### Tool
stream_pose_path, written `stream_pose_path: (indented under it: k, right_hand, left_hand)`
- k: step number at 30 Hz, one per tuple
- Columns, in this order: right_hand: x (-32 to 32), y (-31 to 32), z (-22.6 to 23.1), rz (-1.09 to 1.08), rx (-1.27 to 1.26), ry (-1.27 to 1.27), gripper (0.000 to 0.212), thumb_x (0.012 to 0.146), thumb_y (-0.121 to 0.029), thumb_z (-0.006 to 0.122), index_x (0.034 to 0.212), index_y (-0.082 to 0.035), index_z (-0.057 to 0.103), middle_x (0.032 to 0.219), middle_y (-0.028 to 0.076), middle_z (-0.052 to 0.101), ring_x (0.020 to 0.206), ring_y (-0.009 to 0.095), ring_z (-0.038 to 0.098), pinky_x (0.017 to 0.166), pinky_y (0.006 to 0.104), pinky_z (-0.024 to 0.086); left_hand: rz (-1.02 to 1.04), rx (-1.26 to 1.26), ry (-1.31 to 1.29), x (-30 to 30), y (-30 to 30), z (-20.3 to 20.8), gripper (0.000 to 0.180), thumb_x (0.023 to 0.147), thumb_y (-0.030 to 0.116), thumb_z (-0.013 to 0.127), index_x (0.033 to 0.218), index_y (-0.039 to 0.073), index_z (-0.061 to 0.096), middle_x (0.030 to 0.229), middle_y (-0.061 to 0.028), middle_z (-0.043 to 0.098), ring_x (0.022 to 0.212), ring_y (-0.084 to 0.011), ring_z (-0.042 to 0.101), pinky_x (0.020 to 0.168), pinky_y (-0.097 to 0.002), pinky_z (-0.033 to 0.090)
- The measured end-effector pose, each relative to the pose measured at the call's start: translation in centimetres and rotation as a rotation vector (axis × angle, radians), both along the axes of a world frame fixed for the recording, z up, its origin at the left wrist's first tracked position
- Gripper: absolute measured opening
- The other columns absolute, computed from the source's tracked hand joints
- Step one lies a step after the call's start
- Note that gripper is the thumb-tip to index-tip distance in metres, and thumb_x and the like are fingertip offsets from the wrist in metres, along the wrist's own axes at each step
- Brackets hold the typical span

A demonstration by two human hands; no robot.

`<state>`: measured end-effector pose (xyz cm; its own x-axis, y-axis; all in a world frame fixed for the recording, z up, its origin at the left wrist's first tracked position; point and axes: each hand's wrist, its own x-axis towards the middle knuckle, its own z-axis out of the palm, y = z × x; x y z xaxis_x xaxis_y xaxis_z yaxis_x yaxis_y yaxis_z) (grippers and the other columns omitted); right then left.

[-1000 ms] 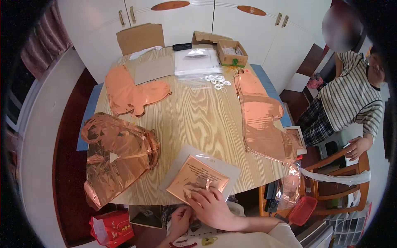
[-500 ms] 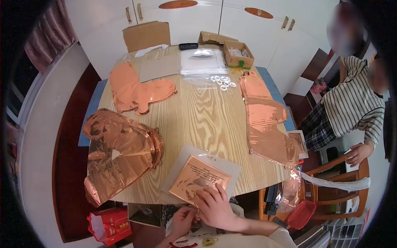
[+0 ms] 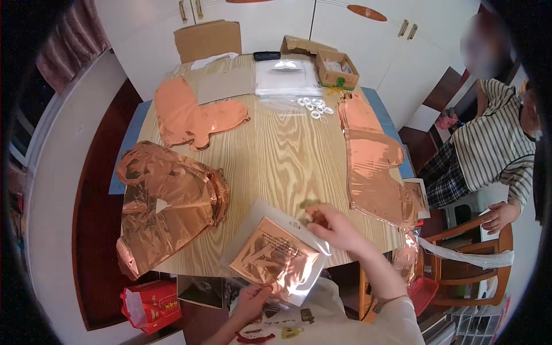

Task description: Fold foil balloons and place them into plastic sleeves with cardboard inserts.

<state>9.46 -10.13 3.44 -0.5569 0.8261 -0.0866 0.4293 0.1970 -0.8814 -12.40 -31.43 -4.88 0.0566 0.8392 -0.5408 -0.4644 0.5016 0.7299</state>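
Note:
A clear flat bag holds a folded sheet of copper-coloured foil with small print on it. It lies tilted at the table's near edge, with a hang hole in its upper right edge. My left hand pinches the lower edge of this bag. Beside the hang hole, my right hand is closed with curled fingers; whatever they may hold is hidden. To the left lies a stack of copper foil balloons, flat and uninflated. Another flat foil balloon lies behind it, and more foil balloons lie along the right side.
At the back are a stack of clear bags, white rings, a small cardboard box and a grey card. A person in a striped top stands right, a hand on a wooden chair. A red bag stands below left.
My right hand has moved from the lower part of the foil up to the bag's upper right edge. The bag has shifted lower and tilted. My left hand grips its lower edge.

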Motion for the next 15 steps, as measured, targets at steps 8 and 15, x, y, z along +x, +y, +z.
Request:
stream_pose_path:
  k: [8,15]
  right_hand:
    - [1.0,2.8,0.7,0.161,-0.769,0.287,0.018,0.094,-0.010,0.060,0.110,-0.003,0.067,0.085,-0.003,0.065,0.070,0.004,0.055,0.061,0.0198,0.044]
    - [1.0,2.8,1.6,0.199,-0.905,0.308,0.015,0.092,-0.011,0.064,0.103,-0.002,0.070,0.079,-0.003,0.063,0.065,0.003,0.051,0.057,0.0191,0.039]
  left_hand:
    - [-0.077,0.228,0.238,-1.8,-0.3,-1.3,0.017,0.094,0.007,0.061,0.106,-0.001,0.069,0.094,-0.0057,0.071,0.082,-0.0135,0.066,0.078,-0.0267,0.052]
    - [-0.085,0.212,0.199,-2.1,0.0,0.9,0.014,0.092,0.004,0.062,0.098,-0.004,0.071,0.089,-0.0063,0.072,0.082,-0.0120,0.066,0.077,-0.0264,0.052]
